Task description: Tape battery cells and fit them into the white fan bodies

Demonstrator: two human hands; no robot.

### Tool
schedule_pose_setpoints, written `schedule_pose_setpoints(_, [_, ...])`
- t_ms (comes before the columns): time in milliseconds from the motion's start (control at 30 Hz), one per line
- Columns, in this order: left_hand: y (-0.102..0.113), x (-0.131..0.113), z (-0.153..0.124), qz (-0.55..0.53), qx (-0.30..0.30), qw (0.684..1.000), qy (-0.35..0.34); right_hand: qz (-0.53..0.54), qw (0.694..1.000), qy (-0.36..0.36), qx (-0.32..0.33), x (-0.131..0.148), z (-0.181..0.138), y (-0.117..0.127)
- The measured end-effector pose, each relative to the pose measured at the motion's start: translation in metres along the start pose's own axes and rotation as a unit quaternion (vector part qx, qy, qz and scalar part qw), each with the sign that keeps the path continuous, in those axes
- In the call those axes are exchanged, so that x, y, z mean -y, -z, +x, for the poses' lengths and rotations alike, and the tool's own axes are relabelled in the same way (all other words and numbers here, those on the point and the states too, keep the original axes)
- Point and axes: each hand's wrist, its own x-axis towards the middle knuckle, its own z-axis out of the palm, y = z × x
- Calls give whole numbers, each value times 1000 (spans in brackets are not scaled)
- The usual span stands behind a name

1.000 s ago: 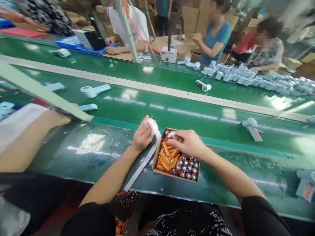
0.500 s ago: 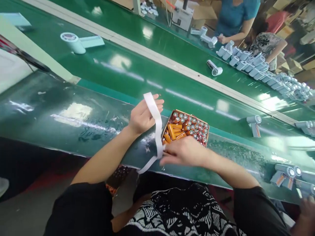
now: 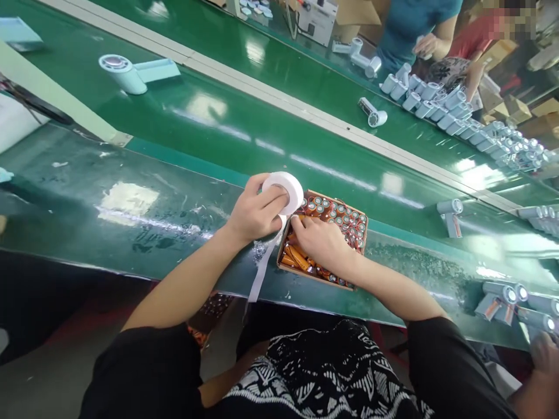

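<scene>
My left hand point(image 3: 255, 212) grips a roll of white tape point(image 3: 296, 189), with fingers in its hollow core. From the roll, a loose strip of tape point(image 3: 261, 276) hangs past the front edge of the bench. My right hand point(image 3: 325, 241) is closed, its fingertips pinched at the strip just below the roll. That hand covers part of an open cardboard box point(image 3: 315, 281) on the bench. Inside the box, orange battery cells point(image 3: 296, 256) lie on their sides at the left; others stand upright with red wires.
Beyond the bench point(image 3: 174, 244) runs a green conveyor point(image 3: 244, 131) carrying pale blue handheld housings point(image 3: 122, 73). More housings point(image 3: 502, 297) lie at the right, near another person's hand point(image 3: 544, 352). Many housings point(image 3: 458, 113) stand in rows across the line, where co-workers point(image 3: 414, 35) are.
My left hand has turned over, bringing the tape roll into view. My right hand has moved up and left to the strip beside the roll. The strip now hangs lower and straighter.
</scene>
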Motion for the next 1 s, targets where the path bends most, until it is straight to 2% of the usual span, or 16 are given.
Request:
schedule_pose_setpoints(67, [3, -1, 2, 10, 22, 1000, -8, 64, 998, -13, 10, -14, -7, 4])
schedule_pose_setpoints(133, [6, -1, 3, 7, 39, 999, -19, 193, 981, -27, -24, -34, -18, 9])
schedule_pose_setpoints(167, [8, -1, 4, -1, 42, 999, -26, 270, 960, -33, -63, -45, -24, 12])
schedule_pose_setpoints(233, [10, -2, 5, -11, 52, 998, -33, 410, 899, -40, -148, -61, -36, 19])
schedule_pose_setpoints(300, [12, -4, 6, -18, 75, 996, -34, 483, 849, -41, -209, -70, -43, 29])
schedule_pose_setpoints(333, [13, -6, 6, -21, 90, 995, -35, 492, 842, -34, -220, -71, -44, 34])
schedule_pose_setpoints(400, [12, -9, 7, -27, 112, 993, -41, 462, 860, -12, -218, -70, -42, 46])
schedule_pose_setpoints(500, [10, -14, 9, -39, 117, 991, -46, 368, 910, 24, -191, -65, -33, 61])
schedule_pose_setpoints(600, [9, -17, 14, -34, 119, 991, -58, 302, 935, 35, -184, -64, -26, 68])
schedule_pose_setpoints(800, [15, -18, 20, 60, 50, 987, -140, 249, 943, 70, -209, -64, -20, 74])
schedule_pose_setpoints(867, [16, -19, 20, 61, 51, 986, -144, 238, 945, 88, -206, -61, -17, 77])
schedule_pose_setpoints(1000, [17, -21, 17, 59, 90, 984, -140, 214, 957, 95, -172, -58, -13, 85])
